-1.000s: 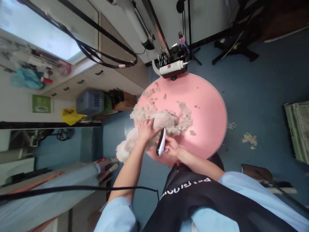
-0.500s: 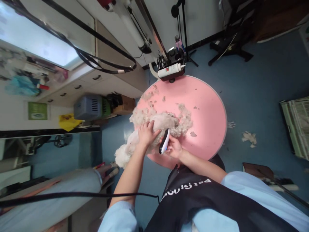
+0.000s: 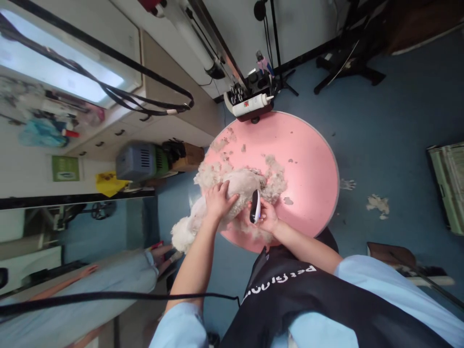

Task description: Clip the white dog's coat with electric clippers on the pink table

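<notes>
A white dog [image 3: 239, 182], its coat clipped short along the back, is on the round pink table [image 3: 311, 174], head toward the lower left. Resting on the dog's back, my left hand [image 3: 219, 202] has its thumb and fingers spread. My right hand [image 3: 268, 216] is wrapped around a black and white hair clipper [image 3: 255, 207], held upright just off the dog's near side. Clipped fur [image 3: 276, 181] lies in clumps around the dog. The dog's legs are mostly hidden.
At the table's far edge, a tool holder [image 3: 255, 115] carries scissors and a white bottle [image 3: 253, 105]. More fur [image 3: 378, 205] lies on the floor at right. A pet carrier [image 3: 136, 161] stands by the cabinets. Another person [image 3: 119, 280] is at lower left.
My right hand has drawn the clipper a little to the right, away from the dog's side, and turned it more upright. My left hand stays on the dog's back.
</notes>
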